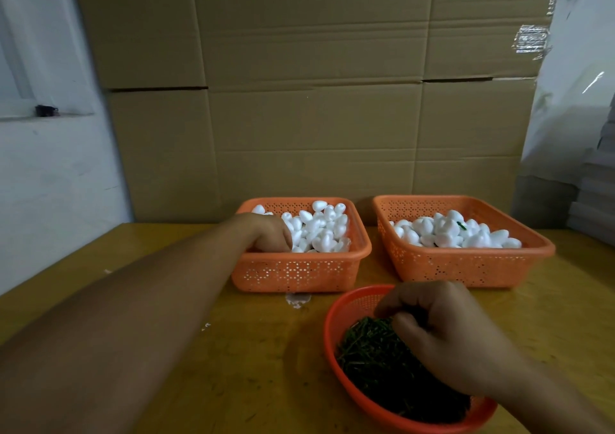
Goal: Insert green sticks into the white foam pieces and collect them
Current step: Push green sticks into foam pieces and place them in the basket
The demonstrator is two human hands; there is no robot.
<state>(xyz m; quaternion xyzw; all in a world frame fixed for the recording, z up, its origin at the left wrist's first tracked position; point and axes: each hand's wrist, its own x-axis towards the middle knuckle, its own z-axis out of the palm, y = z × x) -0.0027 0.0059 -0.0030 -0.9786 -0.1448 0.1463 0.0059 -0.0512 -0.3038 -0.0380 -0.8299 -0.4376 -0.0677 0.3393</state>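
Both grips are busy: our right hand (442, 337) curls down into the round red bowl (336, 343) of green sticks (372, 357), thumb and fingertips drawn together as if pinching one, though we cannot tell whether a stick is actually caught between them. Our left hand (269, 234) reaches into the left orange basket (299, 274), fingers bent down among the white foam pieces (319, 227); whether it has closed on one is hidden from us

We judge the coming move as bringing the two hands together, and it turns on this: the foam lies far and to the left, the sticks near and to the right, so each hand is working the pile closest to it. The sticks lie jumbled, with no single long axis, so whichever one we lift must be turned end-on to the foam

On the desk (259, 350) the right orange basket (466, 267) holds more foam, at least one piece showing a green stick (461, 226), which looks like the collection spot
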